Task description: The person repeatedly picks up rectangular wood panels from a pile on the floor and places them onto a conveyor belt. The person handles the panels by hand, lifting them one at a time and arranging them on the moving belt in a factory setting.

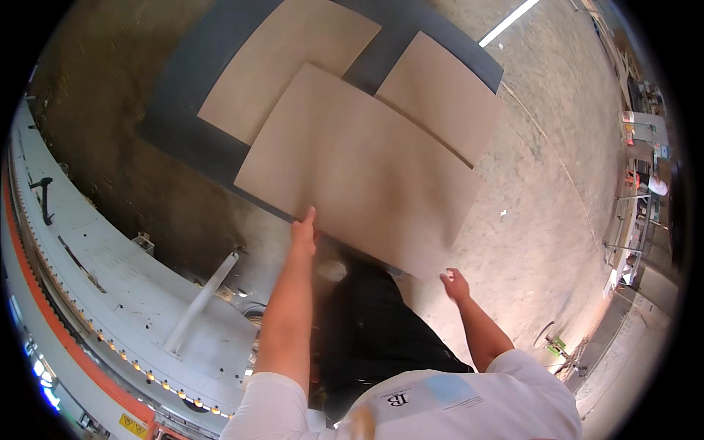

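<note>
A large flat beige-brown panel [359, 161] is in front of me, its near edge toward my body. My left hand [304, 231] grips that edge left of its middle, thumb on top and fingers curled beneath. At the panel's near right corner, my right hand [455, 284] is closed against the edge, its fingertips partly hidden. Under and beyond this panel are two more of the same colour, one at the far left [286, 66] and one at the far right [444, 95]. A larger dark grey board [194, 88] lies below them all.
Along the left runs a long white machine [132, 264] with an orange-red stripe and a row of small rollers. A white bar [202, 301] sticks out from it toward me. Concrete floor [543, 213] stretches to the right, with shelves, clutter and a person [655, 185] at the far right.
</note>
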`<state>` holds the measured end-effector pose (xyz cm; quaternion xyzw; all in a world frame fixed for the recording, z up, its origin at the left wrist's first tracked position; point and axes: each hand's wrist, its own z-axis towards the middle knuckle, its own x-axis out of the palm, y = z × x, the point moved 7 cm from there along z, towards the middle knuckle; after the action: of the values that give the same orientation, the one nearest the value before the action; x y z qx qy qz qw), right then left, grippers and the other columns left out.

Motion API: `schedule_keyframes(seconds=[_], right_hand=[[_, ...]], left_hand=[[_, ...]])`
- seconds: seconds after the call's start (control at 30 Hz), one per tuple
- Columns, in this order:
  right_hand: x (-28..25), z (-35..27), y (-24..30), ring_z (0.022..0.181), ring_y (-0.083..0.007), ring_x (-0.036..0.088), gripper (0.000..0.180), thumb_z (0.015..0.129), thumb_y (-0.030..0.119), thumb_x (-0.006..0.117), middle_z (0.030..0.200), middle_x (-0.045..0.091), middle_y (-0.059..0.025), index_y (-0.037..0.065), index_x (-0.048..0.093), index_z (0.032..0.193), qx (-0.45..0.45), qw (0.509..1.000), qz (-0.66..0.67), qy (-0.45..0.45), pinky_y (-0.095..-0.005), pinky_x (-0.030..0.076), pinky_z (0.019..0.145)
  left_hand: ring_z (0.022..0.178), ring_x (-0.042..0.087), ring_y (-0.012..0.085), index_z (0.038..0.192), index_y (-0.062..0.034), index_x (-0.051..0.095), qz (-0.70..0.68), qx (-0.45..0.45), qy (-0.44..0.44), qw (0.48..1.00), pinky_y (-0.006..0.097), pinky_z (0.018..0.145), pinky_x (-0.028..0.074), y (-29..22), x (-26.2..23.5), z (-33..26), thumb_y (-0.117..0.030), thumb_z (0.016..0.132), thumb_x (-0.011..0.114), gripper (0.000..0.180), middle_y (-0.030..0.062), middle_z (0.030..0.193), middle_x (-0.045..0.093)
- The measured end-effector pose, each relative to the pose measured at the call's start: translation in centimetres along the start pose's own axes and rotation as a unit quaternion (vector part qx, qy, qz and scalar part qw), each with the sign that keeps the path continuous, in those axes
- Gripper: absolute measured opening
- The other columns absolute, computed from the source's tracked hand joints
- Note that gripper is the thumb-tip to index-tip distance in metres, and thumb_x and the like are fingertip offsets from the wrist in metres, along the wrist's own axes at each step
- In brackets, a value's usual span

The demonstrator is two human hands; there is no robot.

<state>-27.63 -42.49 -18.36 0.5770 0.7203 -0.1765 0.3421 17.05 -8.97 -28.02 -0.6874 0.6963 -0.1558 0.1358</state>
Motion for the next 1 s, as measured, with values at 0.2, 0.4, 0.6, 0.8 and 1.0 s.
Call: schedule_keyframes(seconds=[0.2, 0.4, 0.6, 0.8, 1.0], right_hand=[[-1.8, 4.4, -5.6, 0.124, -0.0346, 0.066, 0.082, 0.100, 0.068, 0.054, 0.138, 0.067, -0.0230, -0.003, 0.058, 0.142, 0.181, 0.960, 0.171, 0.127, -0.0467, 0.051, 0.106], [-6.2, 6.3, -10.0, 0.123, -0.0339, 0.067, 0.093, 0.098, 0.074, 0.047, 0.132, 0.071, -0.0212, -0.009, 0.064, 0.138, 0.246, 0.898, 0.359, -0.071, -0.0430, 0.051, 0.105], [-15.0, 1.9, -4.2, 0.128, -0.0320, 0.063, 0.097, 0.095, 0.073, 0.054, 0.139, 0.066, -0.0220, -0.012, 0.059, 0.140, 0.237, 0.930, 0.279, -0.035, -0.0404, 0.049, 0.108], [-18.7, -2.0, 4.2, 0.121, -0.0299, 0.066, 0.088, 0.098, 0.065, 0.056, 0.133, 0.069, -0.0181, -0.013, 0.060, 0.138, 0.132, 0.941, 0.312, 0.021, -0.0402, 0.050, 0.105], [-20.7, -4.7, 19.0, 0.115, -0.0274, 0.066, 0.081, 0.100, 0.062, 0.058, 0.129, 0.069, -0.0156, -0.011, 0.063, 0.135, -0.037, 0.939, 0.317, 0.132, -0.0395, 0.051, 0.101]], left_hand=[[0.075, 0.063, 0.0175, 0.114, -0.0116, 0.068, -0.032, -0.027, 0.051, 0.998, 0.037, 0.067, 0.058, 4.6, -2.1, -7.1, -0.042, 0.096, 0.079, 0.037, 0.0031, 0.093, 0.070], [0.068, 0.057, 0.0162, 0.105, -0.0021, 0.068, -0.110, 0.024, 0.095, 0.989, 0.033, 0.070, 0.059, 3.6, 0.4, -19.3, -0.037, 0.100, 0.074, 0.036, 0.0056, 0.082, 0.062], [0.076, 0.067, 0.0176, 0.103, 0.0036, 0.069, -0.104, 0.000, -0.007, 0.995, 0.033, 0.068, 0.059, 3.7, -1.2, -26.5, -0.025, 0.098, 0.077, 0.030, 0.0076, 0.089, 0.068], [0.081, 0.068, 0.0166, 0.106, -0.0022, 0.071, -0.182, 0.042, -0.007, 0.982, 0.031, 0.071, 0.057, 3.6, -6.7, -39.1, -0.029, 0.099, 0.076, 0.027, 0.0066, 0.095, 0.073], [0.105, 0.066, 0.0172, 0.127, -0.0039, 0.067, -0.272, 0.092, -0.054, 0.956, 0.035, 0.089, 0.053, 7.6, -10.9, -50.8, -0.037, 0.104, 0.069, 0.040, 0.0061, 0.120, 0.072]])
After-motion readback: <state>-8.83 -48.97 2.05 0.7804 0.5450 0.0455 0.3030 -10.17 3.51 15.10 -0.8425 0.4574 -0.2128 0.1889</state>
